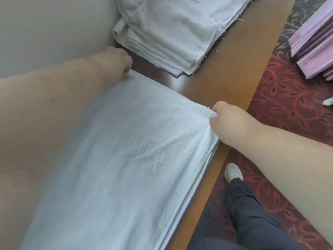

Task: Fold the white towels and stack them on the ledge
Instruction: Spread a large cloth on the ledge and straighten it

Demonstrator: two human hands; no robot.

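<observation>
Hands [115,60] [225,118] pinch towel [117,159] corners over wooden ledge [225,69].

White towel [115,159] matt terry cloth, creased; ledge [232,73] glossy polished wood; carpet [288,105] patterned pile

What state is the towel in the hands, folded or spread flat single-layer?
Folded. The towel shows several stacked layers along its right edge; left hand and right hand pinch its far corners.

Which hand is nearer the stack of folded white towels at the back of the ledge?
Left. The left hand pinches the towel corner just beside the folded stack; the right hand pinches the other corner, farther off toward the ledge edge.
</observation>
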